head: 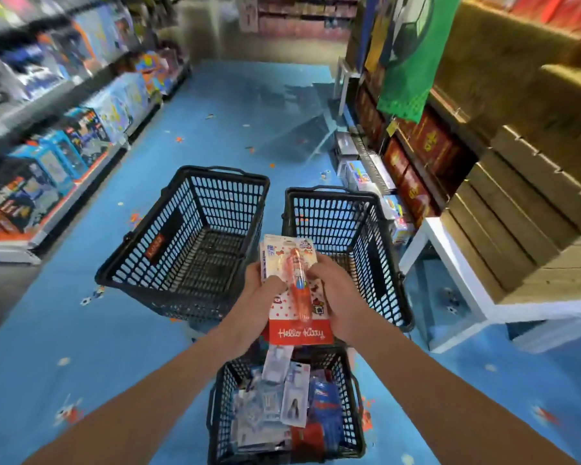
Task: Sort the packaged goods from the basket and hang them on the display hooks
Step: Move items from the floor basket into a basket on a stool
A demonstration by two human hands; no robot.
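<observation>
Because the loose packs lie heaped in the full basket (220, 406) directly beneath the grips, this small stack is probably held up clear of it for reading. The left grip (265, 288) pinches its left edge and the right grip (337, 297) curls round its right edge, keeping it face-up between them. The front pack (298, 286) is a white, red-dotted card with a red Hello Kitty band and an orange pen-like item under a blister. Beyond the grips stand the left empty basket (141, 270) and the right empty basket (326, 213), likely sorting bins. No hooks show.

I am in a toy shop: shelves (47, 135) full of boxed toys line a blue floor (91, 330), and black shopping baskets (182, 243) stand on it.
</observation>
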